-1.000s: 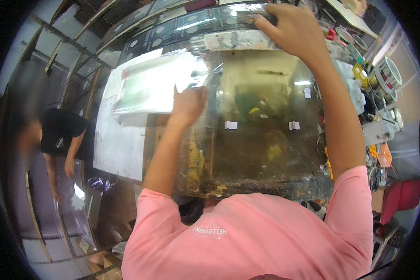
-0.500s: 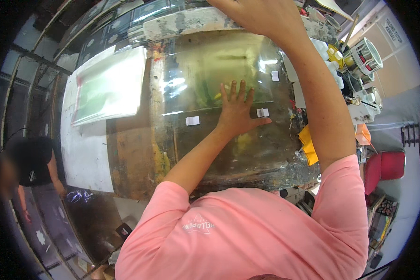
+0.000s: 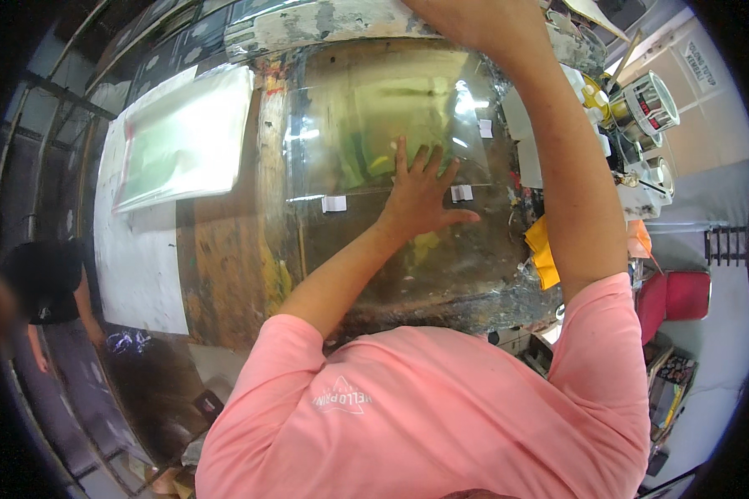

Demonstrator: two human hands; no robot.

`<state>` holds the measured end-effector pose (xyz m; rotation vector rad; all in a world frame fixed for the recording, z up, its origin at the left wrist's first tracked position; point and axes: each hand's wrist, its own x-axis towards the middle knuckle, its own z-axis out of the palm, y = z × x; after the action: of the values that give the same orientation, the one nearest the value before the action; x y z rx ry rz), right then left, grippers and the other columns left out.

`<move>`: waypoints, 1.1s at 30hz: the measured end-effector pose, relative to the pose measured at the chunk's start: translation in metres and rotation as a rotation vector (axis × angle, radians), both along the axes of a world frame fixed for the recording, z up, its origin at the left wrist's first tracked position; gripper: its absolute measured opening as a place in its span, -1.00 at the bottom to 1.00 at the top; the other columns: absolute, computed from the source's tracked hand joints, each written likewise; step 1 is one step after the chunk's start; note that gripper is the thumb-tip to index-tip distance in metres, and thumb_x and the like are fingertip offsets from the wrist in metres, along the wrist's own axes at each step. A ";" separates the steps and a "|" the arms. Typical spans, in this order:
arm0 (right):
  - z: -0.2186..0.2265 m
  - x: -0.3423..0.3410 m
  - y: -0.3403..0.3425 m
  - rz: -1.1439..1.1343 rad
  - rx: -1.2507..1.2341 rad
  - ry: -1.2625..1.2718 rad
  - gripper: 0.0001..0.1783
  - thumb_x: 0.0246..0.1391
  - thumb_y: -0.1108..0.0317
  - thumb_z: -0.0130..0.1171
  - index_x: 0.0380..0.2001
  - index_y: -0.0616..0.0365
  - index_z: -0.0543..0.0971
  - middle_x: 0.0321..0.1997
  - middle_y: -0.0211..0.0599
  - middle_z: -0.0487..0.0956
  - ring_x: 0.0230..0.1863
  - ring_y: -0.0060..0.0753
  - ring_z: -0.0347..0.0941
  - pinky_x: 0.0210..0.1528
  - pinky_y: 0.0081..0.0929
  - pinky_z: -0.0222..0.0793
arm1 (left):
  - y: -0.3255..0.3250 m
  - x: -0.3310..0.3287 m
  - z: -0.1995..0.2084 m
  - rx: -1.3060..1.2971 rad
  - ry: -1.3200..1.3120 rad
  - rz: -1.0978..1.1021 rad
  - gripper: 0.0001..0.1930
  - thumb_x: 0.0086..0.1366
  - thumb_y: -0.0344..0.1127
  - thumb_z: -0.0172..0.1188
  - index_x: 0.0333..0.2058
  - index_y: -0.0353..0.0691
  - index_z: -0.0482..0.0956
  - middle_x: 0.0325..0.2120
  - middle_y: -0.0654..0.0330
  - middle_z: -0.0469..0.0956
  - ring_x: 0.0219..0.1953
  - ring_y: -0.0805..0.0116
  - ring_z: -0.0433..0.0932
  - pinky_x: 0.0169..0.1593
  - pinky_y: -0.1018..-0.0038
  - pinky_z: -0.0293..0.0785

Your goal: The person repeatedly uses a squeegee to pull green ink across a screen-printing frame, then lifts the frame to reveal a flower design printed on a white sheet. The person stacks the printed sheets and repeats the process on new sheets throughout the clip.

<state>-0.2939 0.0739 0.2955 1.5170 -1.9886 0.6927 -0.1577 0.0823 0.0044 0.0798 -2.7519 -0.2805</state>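
Observation:
My left hand lies palm down with its fingers spread, fingertips over the near edge of a clear, glossy plastic sheet. The sheet rests on the dark, stained tabletop and looks slightly bowed, with bright reflections on it. Small white folded tabs sit around it: one tab left of my left hand, one tab by its thumb, another tab by the sheet's right edge. My right hand reaches past the sheet's far side at the top edge of the view. Its fingers are cut off, so any grip is hidden.
A stack of translucent sheets lies on white paper at the left. Cans, bottles and a yellow cloth line the right side. Another person stands at the far left. A red chair is at the right.
The view has shifted slightly. My right hand has moved a little to the right at the far edge, and the sheet's reflections have changed as it bows. My left hand stays spread in place.

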 end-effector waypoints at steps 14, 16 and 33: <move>-0.041 0.025 0.025 -0.119 0.115 -0.051 -0.34 0.30 -0.18 0.16 0.14 0.21 0.61 -0.24 0.05 0.69 -0.09 0.15 0.60 0.02 -0.03 0.38 | -0.111 0.104 0.144 1.217 0.617 0.254 0.20 0.09 -0.14 0.70 0.48 -0.57 0.06 -0.29 0.13 0.65 -0.31 0.47 0.60 -0.18 0.56 0.58; -0.070 0.040 0.040 -0.118 0.185 0.054 -0.31 0.32 -0.17 0.18 0.23 0.19 0.55 -0.22 0.04 0.68 -0.08 0.15 0.59 0.01 -0.03 0.40 | -0.115 0.115 0.149 1.201 0.576 0.246 0.17 0.03 -0.04 0.73 0.42 -0.57 0.21 -0.07 -0.05 0.70 -0.10 0.28 0.71 0.03 0.46 0.65; -0.227 0.073 0.098 0.089 0.499 -0.265 -0.66 0.18 0.01 0.37 -0.20 0.05 0.67 -0.19 -0.26 0.64 -0.13 -0.07 0.61 -0.17 -0.12 0.59 | -0.076 0.155 0.007 0.265 0.042 0.684 0.24 -0.32 0.55 0.56 0.29 -0.19 0.60 -0.19 0.22 0.43 -0.03 0.18 0.38 0.17 0.17 0.10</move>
<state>-0.2208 0.1720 0.0685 1.8858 -2.4368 0.4689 -0.0023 0.0065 0.0115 1.0356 -2.4450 -0.4365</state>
